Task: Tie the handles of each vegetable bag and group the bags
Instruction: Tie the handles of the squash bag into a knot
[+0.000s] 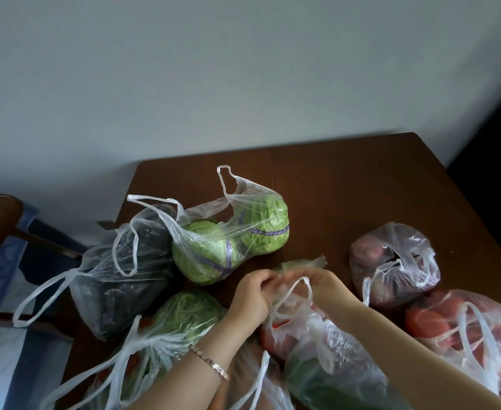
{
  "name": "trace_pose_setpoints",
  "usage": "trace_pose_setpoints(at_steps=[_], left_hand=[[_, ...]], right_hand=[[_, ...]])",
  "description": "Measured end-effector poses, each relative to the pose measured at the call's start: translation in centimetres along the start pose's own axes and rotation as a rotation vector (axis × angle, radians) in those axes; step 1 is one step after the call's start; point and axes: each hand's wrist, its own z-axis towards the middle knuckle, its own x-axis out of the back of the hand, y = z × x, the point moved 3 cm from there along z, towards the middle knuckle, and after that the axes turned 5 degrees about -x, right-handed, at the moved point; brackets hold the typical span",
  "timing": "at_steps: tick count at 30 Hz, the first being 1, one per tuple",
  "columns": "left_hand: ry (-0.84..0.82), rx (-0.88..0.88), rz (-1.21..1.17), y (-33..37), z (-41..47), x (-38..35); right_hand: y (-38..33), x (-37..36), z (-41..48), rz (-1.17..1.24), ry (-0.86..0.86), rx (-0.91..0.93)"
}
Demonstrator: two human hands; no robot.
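Note:
Several clear plastic bags of vegetables lie on a brown table. In front of me lies a bag with red and green vegetables. My left hand and my right hand meet above it, each gripping one of its white handles. A cabbage bag with open handles lies behind my hands. A dark vegetable bag lies to its left, handles loose. A second cabbage bag sits under my left forearm.
Right of my hands lie a purple-red vegetable bag with knotted handles and a tomato bag. A chair with blue cloth stands left of the table. A pale wall runs behind the table.

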Motion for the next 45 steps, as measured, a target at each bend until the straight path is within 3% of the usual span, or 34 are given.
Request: trace_pose_setpoints(at_steps=[3, 5, 13, 18, 21, 23, 25, 27, 29, 31, 33, 36, 39, 42, 45], left_hand=[[-0.064, 0.201, -0.196, 0.2, 0.1, 0.0], [-0.085, 0.239, -0.196, 0.5, 0.1, 0.1], [-0.067, -0.172, 0.375, 0.1, 1.0, 2.6], [0.084, -0.03, 0.412, -1.0, 2.0, 3.1], [0.184, 0.053, 0.378, -0.4, 1.9, 3.0], [0.224, -0.061, 0.497, 0.6, 1.5, 3.3], [0.256, -0.342, 0.564, 1.8, 0.6, 3.8], [0.189, -0.502, 0.413, 2.9, -1.1, 4.2], [-0.046, -0.394, 0.23, 3.6, -3.1, 4.0], [-0.276, -0.18, 0.223, 3.0, -4.3, 3.0], [-0.32, -0.172, 0.373, 2.5, -5.1, 2.1], [-0.069, -0.24, 0.359, 2.7, -5.2, 2.3], [0.248, -0.195, 0.129, 3.0, -4.8, 4.0], [0.441, -0.12, -0.03, 2.8, -4.8, 5.1], [0.623, -0.082, -0.077, 2.1, -4.9, 5.8]], right_hand=[[-0.2, 0.0, 0.2, -0.215, 0.121, 0.187], [0.0, 0.2, 0.4, -0.401, 0.205, 0.302], [1.4, 0.9, -0.5, -1.087, 0.371, 0.723], [1.1, 1.5, -0.5, -1.201, 0.428, 0.655], [0.0, 1.0, 0.3, -1.096, 0.436, 0.553], [-0.4, 1.4, 0.4, -0.865, 0.458, 0.438], [-0.9, 2.1, -0.6, -0.614, 0.397, 0.375], [-0.8, 3.2, -2.3, -0.605, 0.286, 0.393], [0.1, 3.5, -4.0, -0.805, 0.053, 0.316], [1.7, 3.0, -5.2, -0.944, -0.128, 0.2], [3.0, 2.1, -5.5, -0.987, -0.114, 0.203], [2.4, 0.8, -5.5, -0.853, 0.133, 0.33], [1.1, 2.1, -5.1, -0.532, 0.347, 0.273], [0.2, 3.7, -5.2, -0.361, 0.421, 0.198], [-0.1, 4.1, -6.2, -0.442, 0.42, 0.225]])
